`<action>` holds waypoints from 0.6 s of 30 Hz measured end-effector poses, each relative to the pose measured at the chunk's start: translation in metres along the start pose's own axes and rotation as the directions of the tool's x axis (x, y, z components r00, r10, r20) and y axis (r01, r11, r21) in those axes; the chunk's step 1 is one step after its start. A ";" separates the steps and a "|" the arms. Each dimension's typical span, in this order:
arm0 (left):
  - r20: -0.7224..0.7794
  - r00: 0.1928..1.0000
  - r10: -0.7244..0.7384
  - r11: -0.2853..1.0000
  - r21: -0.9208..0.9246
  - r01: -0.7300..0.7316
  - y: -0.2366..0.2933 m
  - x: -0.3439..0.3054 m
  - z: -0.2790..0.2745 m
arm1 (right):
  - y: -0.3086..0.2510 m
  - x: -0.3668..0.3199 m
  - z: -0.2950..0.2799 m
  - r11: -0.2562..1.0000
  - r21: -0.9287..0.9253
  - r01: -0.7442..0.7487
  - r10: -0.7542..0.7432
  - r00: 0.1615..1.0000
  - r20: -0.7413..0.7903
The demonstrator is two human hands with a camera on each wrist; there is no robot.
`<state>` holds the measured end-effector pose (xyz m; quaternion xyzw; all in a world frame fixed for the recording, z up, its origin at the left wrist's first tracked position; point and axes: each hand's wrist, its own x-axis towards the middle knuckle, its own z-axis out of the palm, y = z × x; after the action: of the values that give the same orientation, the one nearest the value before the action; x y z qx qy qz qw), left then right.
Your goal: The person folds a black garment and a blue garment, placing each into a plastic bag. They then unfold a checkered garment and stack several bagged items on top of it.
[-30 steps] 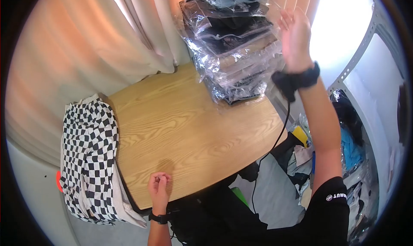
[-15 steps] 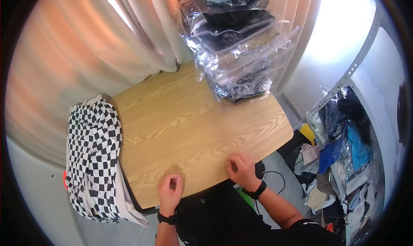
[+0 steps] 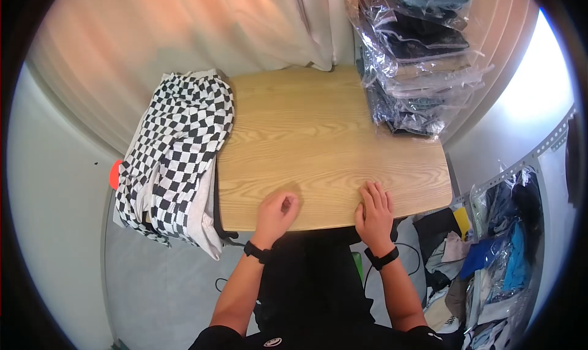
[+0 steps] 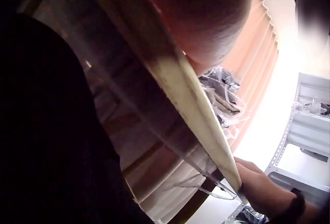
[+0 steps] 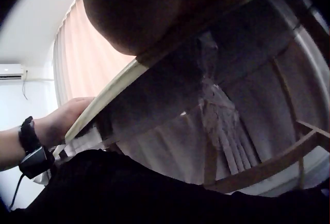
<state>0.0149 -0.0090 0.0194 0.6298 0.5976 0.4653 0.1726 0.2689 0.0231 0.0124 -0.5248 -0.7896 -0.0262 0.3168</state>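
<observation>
In the head view my left hand (image 3: 277,215) rests at the front edge of the wooden table (image 3: 300,148), fingers loosely curled around nothing. To its right, my right hand (image 3: 375,218) lies palm down on the same edge with fingers stretched forward. Checkered black-and-white trousers (image 3: 184,135) lie along the table's left side, their lower end hanging past the front. A tall stack of clothes in clear plastic bags (image 3: 422,62) stands at the back right. Each wrist view looks along the table rim (image 4: 191,100) from below, the near palm dark and close.
Pale curtains (image 3: 245,25) hang behind the table. At the right, a heap of loose and bagged clothes (image 3: 453,264) lies beside a metal shelf frame (image 3: 545,142). A thin black cable (image 3: 413,252) loops below the table edge. Something orange-red (image 3: 114,175) shows beside the trousers.
My right hand has come down from beside the bag stack to the table's front edge, and its fingers have straightened. The head view has turned rightward and level; the left hand stays at the edge.
</observation>
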 end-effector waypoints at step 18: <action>-0.021 1.000 0.000 0.999 -0.038 -0.001 -0.002 -0.003 0.003 | -0.001 -0.008 0.000 1.000 -0.019 -0.007 0.005 0.997 -0.071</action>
<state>0.0160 -0.0106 0.0152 0.6216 0.5904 0.4832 0.1778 0.2700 0.0165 0.0086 -0.5291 -0.7760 -0.0516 0.3396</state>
